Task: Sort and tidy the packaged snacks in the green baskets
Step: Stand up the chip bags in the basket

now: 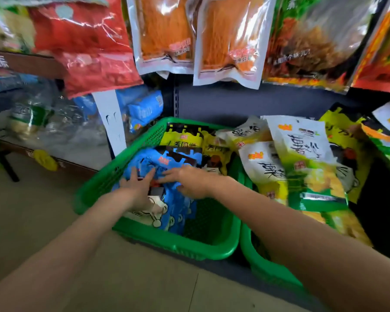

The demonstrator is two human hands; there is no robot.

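In the head view, both hands press on blue plastic snack packets (167,174) in the left green mesh plastic basket (158,239): the left hand (136,188) with fingers spread flat, the right hand (189,181) loosely curled over them, its grip unclear. The step looks like squaring this stack; next it probably needs gathering. Yellow-green packets (182,138) lie behind, white-and-green bags (302,158) overfill the right green basket (263,269).

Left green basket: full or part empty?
Part empty: left green basket shows bare mesh at its near right; blue packets fill the rest.

Both bare forearms reach forward and converge. The left hand (137,185) lies palm down, fingers spread and fairly straight. The right hand (190,181), just beside it, points leftward with fingers loosely extended, fingertips nearly meeting the left hand's.
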